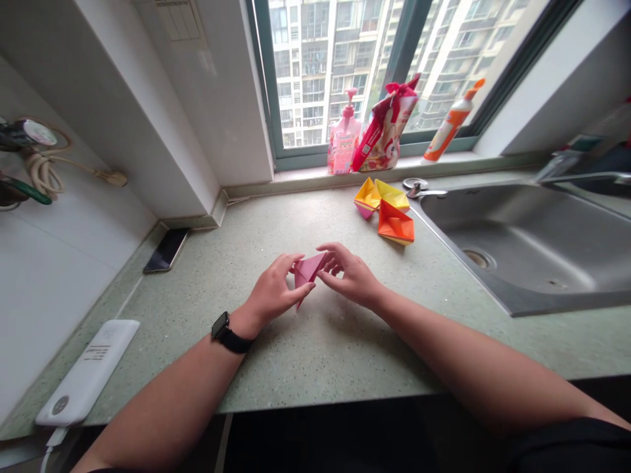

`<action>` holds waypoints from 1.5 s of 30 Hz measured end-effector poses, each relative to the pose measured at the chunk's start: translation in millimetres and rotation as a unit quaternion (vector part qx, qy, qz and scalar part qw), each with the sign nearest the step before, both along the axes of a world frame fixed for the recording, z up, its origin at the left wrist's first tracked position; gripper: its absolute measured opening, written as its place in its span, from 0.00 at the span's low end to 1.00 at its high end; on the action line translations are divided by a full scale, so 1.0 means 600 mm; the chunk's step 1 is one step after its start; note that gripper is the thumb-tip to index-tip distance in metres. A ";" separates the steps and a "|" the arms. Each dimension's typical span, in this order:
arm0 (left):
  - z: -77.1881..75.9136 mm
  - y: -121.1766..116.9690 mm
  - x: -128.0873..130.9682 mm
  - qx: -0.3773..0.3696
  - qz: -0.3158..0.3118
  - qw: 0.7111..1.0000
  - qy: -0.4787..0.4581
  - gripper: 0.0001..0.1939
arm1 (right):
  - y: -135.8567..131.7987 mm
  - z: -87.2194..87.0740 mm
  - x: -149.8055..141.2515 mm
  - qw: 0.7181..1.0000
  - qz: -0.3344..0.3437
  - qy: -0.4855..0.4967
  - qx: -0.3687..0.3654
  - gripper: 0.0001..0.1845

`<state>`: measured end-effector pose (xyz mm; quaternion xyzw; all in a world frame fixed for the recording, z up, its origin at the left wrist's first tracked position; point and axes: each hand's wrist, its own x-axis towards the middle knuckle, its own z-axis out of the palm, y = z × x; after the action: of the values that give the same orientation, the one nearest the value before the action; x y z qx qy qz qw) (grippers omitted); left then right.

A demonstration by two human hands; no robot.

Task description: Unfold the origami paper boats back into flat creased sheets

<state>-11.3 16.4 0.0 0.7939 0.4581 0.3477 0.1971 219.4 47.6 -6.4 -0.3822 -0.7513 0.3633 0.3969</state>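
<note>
The left hand (273, 289) and right hand (348, 276) grip a folded pink paper (306, 270) between them, their fingers hiding most of its folds, so its shape is hard to make out. Whether it touches the speckled green countertop (305, 348) below, I cannot tell. Folded yellow and orange paper pieces (382, 210) lie far right, beside the stainless steel sink (522, 243). A phone (166, 250) lies left by the wall, and a white power bank (87, 371) near the counter's left edge.
</note>
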 end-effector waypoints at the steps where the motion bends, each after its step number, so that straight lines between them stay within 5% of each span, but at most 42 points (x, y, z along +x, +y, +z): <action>1: 0.001 -0.001 0.001 0.009 0.001 1.000 -0.021 0.27 | -0.002 0.000 -0.001 1.000 -0.001 0.008 0.001 0.26; 9: 0.005 -0.010 0.009 0.086 -0.016 0.992 -0.095 0.26 | -0.017 0.006 -0.006 0.998 0.050 -0.009 0.023 0.25; 26: -0.004 -0.008 0.007 0.064 -0.049 0.982 -0.171 0.28 | -0.022 0.004 -0.002 0.997 0.032 -0.015 0.072 0.21; 34: 0.004 -0.015 0.009 -0.052 -0.084 0.962 -0.254 0.24 | -0.024 0.013 0.002 0.995 -0.006 -0.052 0.085 0.19; 45: 0.000 -0.002 0.004 -0.210 -0.086 0.894 -0.387 0.21 | -0.014 0.009 0.006 0.996 0.018 0.050 0.071 0.15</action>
<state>-8.7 15.1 -0.1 0.5730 0.3380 0.5047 0.5502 222.8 39.0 -0.9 -0.3211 -0.7612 0.3349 0.4531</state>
